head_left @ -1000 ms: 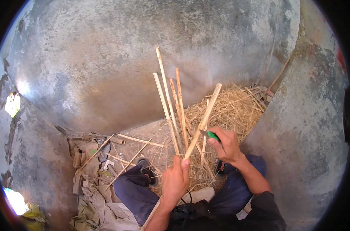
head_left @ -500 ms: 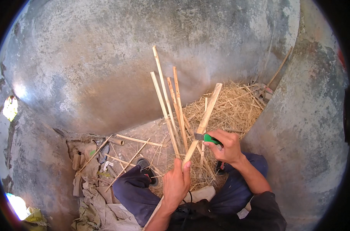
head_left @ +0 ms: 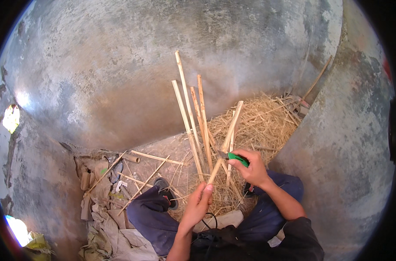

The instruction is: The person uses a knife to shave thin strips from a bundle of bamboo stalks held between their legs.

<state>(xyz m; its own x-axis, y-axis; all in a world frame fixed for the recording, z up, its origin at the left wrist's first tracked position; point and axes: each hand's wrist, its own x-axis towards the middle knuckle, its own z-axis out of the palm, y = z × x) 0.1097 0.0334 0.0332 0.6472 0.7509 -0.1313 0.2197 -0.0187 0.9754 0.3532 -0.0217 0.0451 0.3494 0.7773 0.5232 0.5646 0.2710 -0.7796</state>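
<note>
A pale split bamboo strip (head_left: 230, 131) slants up and away in front of me. Its near end is pinched between the thumb and fingers of my left hand (head_left: 196, 206). My right hand (head_left: 251, 168) is closed round the green handle of a knife (head_left: 237, 159), whose dark blade lies against the strip about midway along. Just left of the strip, several bamboo sticks (head_left: 181, 104) stand propped upright, leaning toward the wall. Another thin stick stands close behind the strip.
A heap of shavings (head_left: 267, 126) lies at the back right and between my feet. Loose sticks, a short bamboo tube (head_left: 132, 158) and crumpled sacking (head_left: 103, 235) lie at the left. Stained grey walls (head_left: 119, 69) close in behind and at the right (head_left: 346, 156).
The bamboo strip has turned, now showing a narrower side, and its far end has swung slightly left and lower. My right hand and knife have shifted a little left.
</note>
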